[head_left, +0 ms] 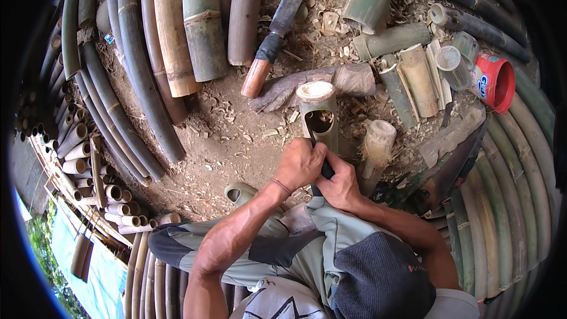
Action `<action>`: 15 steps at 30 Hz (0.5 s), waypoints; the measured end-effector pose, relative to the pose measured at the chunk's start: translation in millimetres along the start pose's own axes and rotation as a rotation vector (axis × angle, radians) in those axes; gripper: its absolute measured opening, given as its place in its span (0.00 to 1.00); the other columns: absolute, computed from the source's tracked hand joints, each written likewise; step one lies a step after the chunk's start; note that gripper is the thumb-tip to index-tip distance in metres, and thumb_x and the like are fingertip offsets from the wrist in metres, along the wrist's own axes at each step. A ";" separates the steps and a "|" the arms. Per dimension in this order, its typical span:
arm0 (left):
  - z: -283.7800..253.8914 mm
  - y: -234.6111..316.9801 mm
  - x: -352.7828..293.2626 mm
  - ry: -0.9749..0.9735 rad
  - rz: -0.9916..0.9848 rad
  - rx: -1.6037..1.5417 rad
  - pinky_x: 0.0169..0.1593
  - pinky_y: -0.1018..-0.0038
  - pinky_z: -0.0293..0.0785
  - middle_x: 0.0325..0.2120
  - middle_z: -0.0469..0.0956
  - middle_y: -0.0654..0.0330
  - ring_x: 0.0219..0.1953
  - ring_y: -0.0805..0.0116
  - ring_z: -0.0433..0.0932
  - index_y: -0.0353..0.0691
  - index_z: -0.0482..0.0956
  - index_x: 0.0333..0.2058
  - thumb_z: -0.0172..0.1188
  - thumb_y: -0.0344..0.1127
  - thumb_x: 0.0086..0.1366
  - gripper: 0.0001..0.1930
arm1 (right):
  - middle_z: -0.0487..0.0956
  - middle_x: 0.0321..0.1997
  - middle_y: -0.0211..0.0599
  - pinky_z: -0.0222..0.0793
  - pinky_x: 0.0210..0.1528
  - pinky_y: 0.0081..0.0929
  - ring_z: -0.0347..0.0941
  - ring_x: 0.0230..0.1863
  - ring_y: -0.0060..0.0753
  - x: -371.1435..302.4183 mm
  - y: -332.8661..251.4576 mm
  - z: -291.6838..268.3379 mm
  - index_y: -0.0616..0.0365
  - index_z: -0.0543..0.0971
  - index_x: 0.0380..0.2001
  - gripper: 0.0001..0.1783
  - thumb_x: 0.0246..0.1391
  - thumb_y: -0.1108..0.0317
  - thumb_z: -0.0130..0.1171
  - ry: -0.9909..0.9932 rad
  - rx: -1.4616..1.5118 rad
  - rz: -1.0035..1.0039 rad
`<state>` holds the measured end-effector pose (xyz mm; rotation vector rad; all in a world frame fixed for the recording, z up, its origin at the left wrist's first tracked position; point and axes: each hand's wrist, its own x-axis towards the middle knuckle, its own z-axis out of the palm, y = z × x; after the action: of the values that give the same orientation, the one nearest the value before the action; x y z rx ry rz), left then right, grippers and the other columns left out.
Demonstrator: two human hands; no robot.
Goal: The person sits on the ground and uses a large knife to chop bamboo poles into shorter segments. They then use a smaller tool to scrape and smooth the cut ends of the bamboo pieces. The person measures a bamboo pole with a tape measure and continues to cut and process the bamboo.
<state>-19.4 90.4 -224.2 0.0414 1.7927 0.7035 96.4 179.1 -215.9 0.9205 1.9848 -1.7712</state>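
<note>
A short bamboo section (331, 126) stands upright before me, with a pale cut top and an oval opening carved in its side. My left hand (299, 165) is closed at the near edge of that opening, around the front part of a slim knife (326, 169) with a dark handle. Just behind it, my right hand (341, 184) wraps the same handle, close against the left. The blade's narrow dark tip reaches toward the opening; most of the knife is hidden by my fingers. The section's lower end is also covered by my hands.
Beyond the section lies a rough log (348, 79), with a big knife (257, 75) resting by its left end. A bamboo stub (380, 136), split pieces (418, 77) and a red tub (503, 85) are at right. Long bamboo poles (139, 77) lie left; shavings litter the dirt.
</note>
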 end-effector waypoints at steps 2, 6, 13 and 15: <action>-5.2 7.6 0.1 0.034 0.052 0.122 0.34 0.52 0.75 0.20 0.73 0.30 0.29 0.33 0.78 0.23 0.75 0.21 0.49 0.44 0.65 0.25 | 0.79 0.36 0.54 0.75 0.39 0.39 0.80 0.38 0.55 0.3 6.1 3.9 0.63 0.72 0.51 0.25 0.49 0.71 0.64 0.000 -0.020 -0.019; 9.1 8.1 -10.5 0.141 -0.015 0.020 0.34 0.50 0.74 0.22 0.74 0.28 0.29 0.30 0.77 0.25 0.77 0.26 0.51 0.46 0.65 0.24 | 0.78 0.41 0.58 0.75 0.41 0.44 0.78 0.41 0.60 2.9 0.3 -26.1 0.65 0.67 0.55 0.30 0.49 0.70 0.62 -0.141 -0.113 -0.153; 78.5 10.9 -6.6 -0.411 -0.101 -1.613 0.31 0.76 0.70 0.28 0.75 0.64 0.25 0.75 0.71 0.40 0.70 0.60 0.46 0.48 0.75 0.23 | 0.81 0.30 0.46 0.76 0.32 0.38 0.81 0.30 0.45 29.3 -78.2 -115.8 0.66 0.73 0.43 0.19 0.51 0.66 0.60 -0.452 -1.240 -0.409; 83.2 11.2 -7.6 -0.444 -0.128 -1.753 0.33 0.74 0.71 0.27 0.75 0.64 0.25 0.74 0.71 0.40 0.69 0.62 0.47 0.49 0.74 0.24 | 0.81 0.28 0.46 0.76 0.32 0.37 0.81 0.29 0.46 46.0 -93.5 -119.2 0.68 0.74 0.42 0.19 0.51 0.65 0.60 -0.593 -1.187 -0.400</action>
<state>53.1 133.2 -226.3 -0.9754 0.3192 1.7461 22.3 304.0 -152.8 -0.3549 2.2756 -0.5502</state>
